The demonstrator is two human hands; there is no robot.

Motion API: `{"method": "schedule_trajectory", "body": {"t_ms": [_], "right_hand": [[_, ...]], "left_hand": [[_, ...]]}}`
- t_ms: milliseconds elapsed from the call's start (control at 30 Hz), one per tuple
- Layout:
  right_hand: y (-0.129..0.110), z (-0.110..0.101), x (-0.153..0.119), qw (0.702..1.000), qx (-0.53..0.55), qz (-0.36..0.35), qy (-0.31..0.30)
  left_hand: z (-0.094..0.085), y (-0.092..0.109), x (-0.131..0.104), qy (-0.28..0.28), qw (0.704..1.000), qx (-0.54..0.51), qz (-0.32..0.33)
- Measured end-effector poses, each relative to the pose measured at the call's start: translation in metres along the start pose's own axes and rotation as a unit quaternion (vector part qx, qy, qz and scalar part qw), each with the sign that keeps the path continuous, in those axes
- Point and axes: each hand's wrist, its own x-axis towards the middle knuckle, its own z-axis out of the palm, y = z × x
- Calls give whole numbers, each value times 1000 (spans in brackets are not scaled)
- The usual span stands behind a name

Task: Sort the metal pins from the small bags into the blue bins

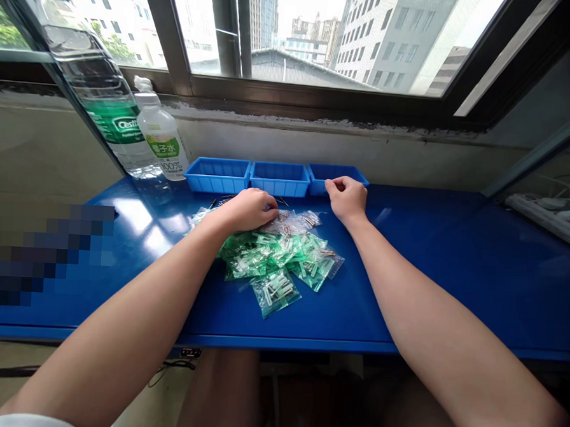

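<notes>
A heap of small green-tinted plastic packets (263, 257) with little parts inside lies on the blue table (435, 272). At its back edge are clear packets (291, 223) with copper-coloured pieces. My left hand (253, 209) rests on the back of the heap, fingers curled against the clear packets; what they grip, if anything, is hidden. Behind the heap stand three blue bins in a row: left (217, 183), middle (279, 186) and right (317, 186). My right hand (347, 198) is closed in a pinch at the right bin's front edge; nothing can be made out between its fingertips.
A large water bottle (120, 125) and a smaller bottle (162, 137) stand at the back left. Some dark thin pieces (213, 204) lie behind my left hand. A power strip (552, 218) is at the far right, below the window wall.
</notes>
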Motion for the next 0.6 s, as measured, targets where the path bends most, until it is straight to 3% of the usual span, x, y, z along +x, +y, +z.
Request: {"method": "schedule_trajectory", "body": {"t_ms": [133,300,400,600], "right_hand": [[-17,4,-13,987,37,-97,-124],[-26,12,-27,932,19,-227,-283],[-27,14,-28,914,3,-247,-322],[-29,13,-27,917,-8,-225,-331]], "left_hand": [[-3,4,0,-8,1000,2,0],[-3,6,0,-11,1000,9,4],[-1,5,0,-11,1000,4,5],[-1,5,0,-10,1000,2,2]]}}
